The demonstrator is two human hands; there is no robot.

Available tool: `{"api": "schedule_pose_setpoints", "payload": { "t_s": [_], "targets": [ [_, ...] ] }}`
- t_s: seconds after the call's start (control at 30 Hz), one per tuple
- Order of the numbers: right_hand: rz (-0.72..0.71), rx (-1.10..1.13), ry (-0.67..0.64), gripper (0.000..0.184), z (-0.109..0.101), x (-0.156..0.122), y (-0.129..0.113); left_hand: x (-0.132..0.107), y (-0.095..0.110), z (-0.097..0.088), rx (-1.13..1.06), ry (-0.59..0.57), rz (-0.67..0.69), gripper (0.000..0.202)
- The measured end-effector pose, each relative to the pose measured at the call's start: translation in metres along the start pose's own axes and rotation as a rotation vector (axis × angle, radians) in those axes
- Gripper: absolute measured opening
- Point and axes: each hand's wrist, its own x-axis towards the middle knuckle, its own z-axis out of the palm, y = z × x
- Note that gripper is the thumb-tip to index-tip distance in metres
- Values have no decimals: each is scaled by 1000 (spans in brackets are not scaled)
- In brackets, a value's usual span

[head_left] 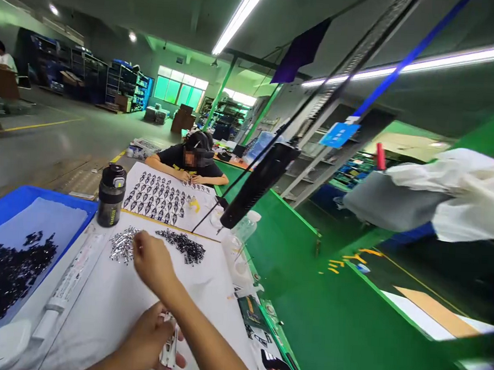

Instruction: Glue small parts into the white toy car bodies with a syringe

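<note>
Along the near counter, head view only, horizon steeply tilted. Right hand raised over the counter, just beside a silver heap of small metal pieces; right fingers bunched together, tips hidden behind the hand, any hold impossible to confirm. Left hand low at the near edge, below the right forearm; left fingers closed around a white piece, partly hidden by the grip.

Progress as visible: silver heap and dark heap lying loose, side by side and slightly apart, with no rows formed on the near counter. Far board carrying dense rows of dark and silver pieces across most of its surface, exact row count not readable at this size. Blue tray at left, holding one large loose mass of dark pieces.

Count: two hands, two heaps, one tray, one board. Also one dark flask between tray and board, one clear bottle to the right of the board, and one co-worker beyond the board, both co-worker hands together at its far edge.
</note>
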Motion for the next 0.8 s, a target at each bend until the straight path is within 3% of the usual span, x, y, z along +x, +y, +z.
{"api": "schedule_pose_setpoints", "payload": {
  "t_s": [0.1, 0.23, 0.8],
  "targets": [
    [79, -63, -49, 21, 17, 27, 36, 22, 7, -6, 41, 47, -5, 54],
    [81, -73, -81, 27, 33, 31, 63, 23, 2, -4, 65, 20, -11, 51],
    [-26, -54, -78, 18, 36, 31, 73, 21, 5, -3, 60, -3, -29, 52]
  ]
}}
